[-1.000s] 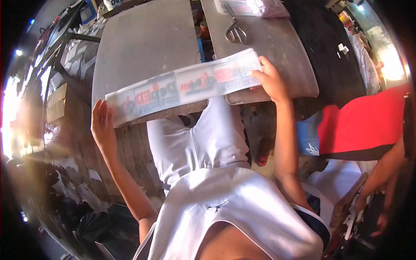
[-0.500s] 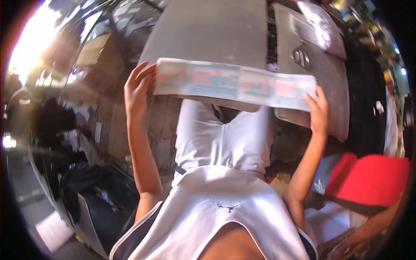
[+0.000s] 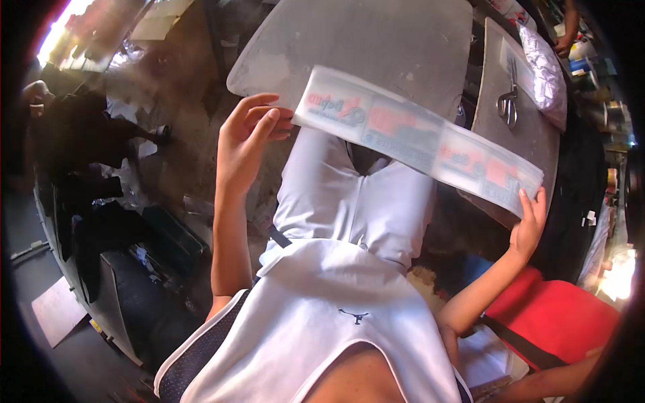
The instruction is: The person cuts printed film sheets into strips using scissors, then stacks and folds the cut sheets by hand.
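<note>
A long stack of translucent printed strips (image 3: 403, 134) with red and dark lettering stretches between my two hands, slanting down to the right over my lap and the grey boards. My right hand (image 3: 529, 225) grips its right end, thumb and fingers closed at the corner. Beside the left end is my left hand (image 3: 252, 131), its fingers bent and somewhat apart; whether the fingertips touch the strips is hard to make out.
Two grey boards (image 3: 376, 40) lie ahead. Metal scissors (image 3: 508, 104) and a shiny plastic package (image 3: 543, 80) rest on the right one. A co-worker in red (image 3: 557, 316) is at lower right. Another person's hand (image 3: 566, 43) shows at upper right.
The view has turned, and the boards now appear further right. The strips have gone from rising rightward to sloping down rightward. My left hand's fingers look looser at the left end.
</note>
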A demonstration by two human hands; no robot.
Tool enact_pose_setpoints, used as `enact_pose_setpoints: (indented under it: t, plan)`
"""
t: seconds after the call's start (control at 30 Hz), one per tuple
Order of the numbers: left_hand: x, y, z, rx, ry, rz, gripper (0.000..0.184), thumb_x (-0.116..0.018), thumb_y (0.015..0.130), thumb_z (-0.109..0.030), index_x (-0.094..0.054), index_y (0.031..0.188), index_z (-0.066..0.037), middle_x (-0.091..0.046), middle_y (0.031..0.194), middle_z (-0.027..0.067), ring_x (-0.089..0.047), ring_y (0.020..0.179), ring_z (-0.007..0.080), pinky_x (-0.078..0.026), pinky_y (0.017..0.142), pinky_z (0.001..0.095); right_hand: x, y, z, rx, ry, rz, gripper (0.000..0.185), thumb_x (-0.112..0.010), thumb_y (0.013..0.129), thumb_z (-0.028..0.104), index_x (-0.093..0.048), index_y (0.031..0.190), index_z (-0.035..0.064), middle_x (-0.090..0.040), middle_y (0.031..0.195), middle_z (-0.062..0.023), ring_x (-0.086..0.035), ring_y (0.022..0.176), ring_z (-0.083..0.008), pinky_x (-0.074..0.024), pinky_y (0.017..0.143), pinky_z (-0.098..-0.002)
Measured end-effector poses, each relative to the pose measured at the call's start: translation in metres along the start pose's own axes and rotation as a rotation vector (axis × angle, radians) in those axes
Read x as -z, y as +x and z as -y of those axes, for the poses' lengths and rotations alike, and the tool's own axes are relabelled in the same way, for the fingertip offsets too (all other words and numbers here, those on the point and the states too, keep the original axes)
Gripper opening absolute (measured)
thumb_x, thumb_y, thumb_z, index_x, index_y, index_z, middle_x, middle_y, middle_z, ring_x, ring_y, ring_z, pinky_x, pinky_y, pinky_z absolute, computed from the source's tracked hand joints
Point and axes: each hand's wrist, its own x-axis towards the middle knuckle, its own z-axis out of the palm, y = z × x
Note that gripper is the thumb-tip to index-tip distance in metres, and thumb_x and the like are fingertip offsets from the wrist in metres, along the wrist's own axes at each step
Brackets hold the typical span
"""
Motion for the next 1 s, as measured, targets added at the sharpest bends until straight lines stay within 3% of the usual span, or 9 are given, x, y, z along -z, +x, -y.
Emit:
enact_pose_setpoints:
  t: [0.1, 0.13, 0.27, 0.37, 0.6, 0.73, 0.8, 0.93, 1.0]
  plan:
    - [0.002, -0.007, 0.029, 0.159, -0.079, -0.007, 0.033, -0.058, 0.109, -0.026, -0.064, 0.126, 0.002, -0.076, 0.108, 0.0155, -0.075, 0.091, 0.0197, -0.062, 0.08, 0.0318, 0.019, 0.002, -0.006, -0.02, -0.042, 0.015, 0.051, -0.067, 0.101, 0.011, -0.049, 0.146, -0.0057, -0.066, 0.132, -0.0158, -0.059, 0.124, -0.0192, -0.0399, 0.11, -0.0321]
    - [-0.001, -0.007, 0.036, 0.164, -0.113, 0.014, 0.04, -0.053, 0.112, -0.034, -0.065, 0.12, 0.003, -0.076, 0.104, 0.0171, -0.076, 0.086, 0.0209, -0.062, 0.076, 0.0316, 0.018, 0.002, -0.001, -0.028, -0.053, 0.019, 0.048, -0.067, 0.101, 0.011, -0.05, 0.144, -0.0048, -0.066, 0.131, -0.0155, -0.059, 0.123, -0.0191, -0.0406, 0.109, -0.0323]
    - [-0.016, -0.008, 0.04, 0.282, -0.287, 0.076, 0.055, -0.045, 0.113, -0.046, -0.065, 0.114, 0.005, -0.076, 0.099, 0.0194, -0.075, 0.079, 0.0217, -0.062, 0.071, 0.032, 0.012, -0.001, 0.015, -0.035, -0.066, 0.042, 0.039, -0.064, 0.103, 0.009, -0.052, 0.138, -0.0029, -0.065, 0.129, -0.0153, -0.059, 0.12, -0.0196, -0.0404, 0.108, -0.0325]
    - [-0.02, -0.001, 0.045, 0.335, -0.336, 0.124, 0.056, -0.044, 0.113, -0.046, -0.066, 0.114, 0.005, -0.077, 0.097, 0.019, -0.075, 0.079, 0.0209, -0.061, 0.07, 0.0316, 0.013, -0.003, 0.024, -0.026, -0.043, 0.059, 0.038, -0.063, 0.103, 0.009, -0.051, 0.138, -0.0022, -0.065, 0.131, -0.0153, -0.059, 0.122, -0.0203, -0.0393, 0.11, -0.0338]
    - [-0.017, 0.0, 0.054, 0.342, -0.338, 0.155, 0.035, -0.061, 0.108, -0.026, -0.071, 0.112, 0.008, -0.076, 0.096, 0.016, -0.075, 0.078, 0.0172, -0.059, 0.068, 0.0273, 0.026, -0.013, 0.042, 0.064, -0.052, -0.004, 0.04, -0.062, 0.104, 0.007, -0.05, 0.141, -0.0015, -0.06, 0.137, -0.016, -0.055, 0.128, -0.0236, -0.0365, 0.114, -0.0385]
    - [-0.016, -0.003, 0.06, 0.331, -0.335, 0.189, 0.036, -0.062, 0.107, -0.025, -0.071, 0.113, 0.009, -0.076, 0.096, 0.0154, -0.075, 0.079, 0.0188, -0.059, 0.068, 0.0287, 0.028, -0.02, 0.063, 0.133, -0.088, -0.066, 0.045, -0.062, 0.103, 0.006, -0.047, 0.144, -0.0023, -0.059, 0.138, -0.0172, -0.055, 0.129, -0.0243, -0.0371, 0.114, -0.04]
    - [-0.016, -0.002, 0.06, 0.361, -0.398, 0.203, 0.037, -0.067, 0.104, -0.029, -0.072, 0.112, 0.007, -0.075, 0.089, 0.0101, -0.074, 0.081, 0.0168, -0.058, 0.074, 0.0302, 0.03, -0.023, 0.073, 0.15, -0.104, -0.11, 0.045, -0.063, 0.103, 0.006, -0.047, 0.145, -0.0021, -0.059, 0.139, -0.0175, -0.055, 0.129, -0.0245, -0.0376, 0.114, -0.0402]
    - [-0.021, -0.005, 0.055, 0.441, -0.485, 0.167, 0.036, -0.066, 0.105, -0.025, -0.071, 0.113, 0.01, -0.076, 0.095, 0.0165, -0.075, 0.078, 0.0212, -0.059, 0.068, 0.031, 0.032, -0.028, 0.092, 0.21, -0.139, -0.15, 0.044, -0.063, 0.102, 0.004, -0.048, 0.143, -0.0028, -0.058, 0.139, -0.0173, -0.054, 0.13, -0.0249, -0.0374, 0.115, -0.0403]
    - [-0.024, -0.01, 0.055, 0.335, -0.208, 0.204, 0.039, -0.066, 0.104, -0.027, -0.071, 0.116, 0.01, -0.076, 0.095, 0.0187, -0.076, 0.078, 0.0221, -0.059, 0.07, 0.031, 0.029, -0.034, 0.106, 0.224, -0.162, -0.185, 0.043, -0.066, 0.101, 0.005, -0.049, 0.14, -0.0029, -0.055, 0.14, -0.0158, -0.053, 0.13, -0.024, -0.035, 0.118, -0.0406]
